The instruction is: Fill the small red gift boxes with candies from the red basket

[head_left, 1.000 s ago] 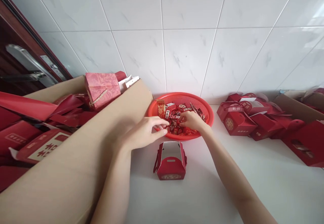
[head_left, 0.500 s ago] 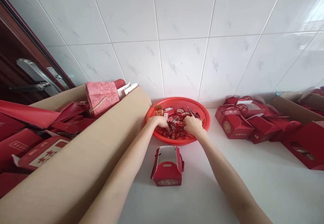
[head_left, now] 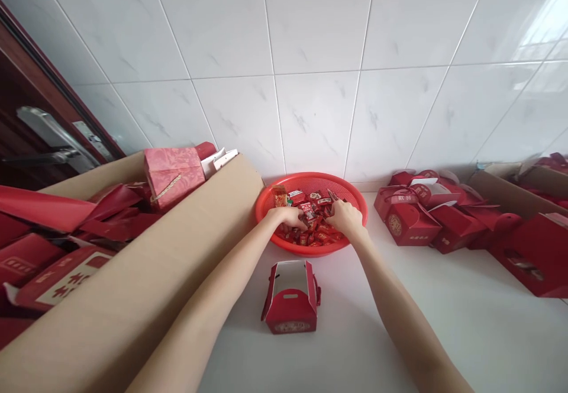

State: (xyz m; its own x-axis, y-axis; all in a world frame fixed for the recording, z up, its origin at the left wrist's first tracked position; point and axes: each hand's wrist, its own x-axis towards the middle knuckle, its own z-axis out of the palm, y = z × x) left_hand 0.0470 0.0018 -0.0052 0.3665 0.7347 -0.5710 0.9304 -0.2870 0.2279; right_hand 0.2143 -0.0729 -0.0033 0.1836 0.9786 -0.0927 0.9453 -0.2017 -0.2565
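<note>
A red plastic mesh basket holds a heap of small wrapped candies, mostly red. Inside its left part is my left hand, fingers curled down among the candies; what they grip is hidden. My right hand is in the basket's right part, closed over candies, with a reddish wrapper showing by its index finger. A small red gift box with a white inside stands open-topped in front of the basket, touched by neither hand.
On the left, a large cardboard carton is full of red boxes and a pink box. Closed red gift boxes cluster at right, near another cardboard carton. A tiled wall rises behind the basket.
My left hand has shifted slightly right and deeper into the candies. The right hand has moved a little right, its fingers still curled. The view has tilted slightly.
</note>
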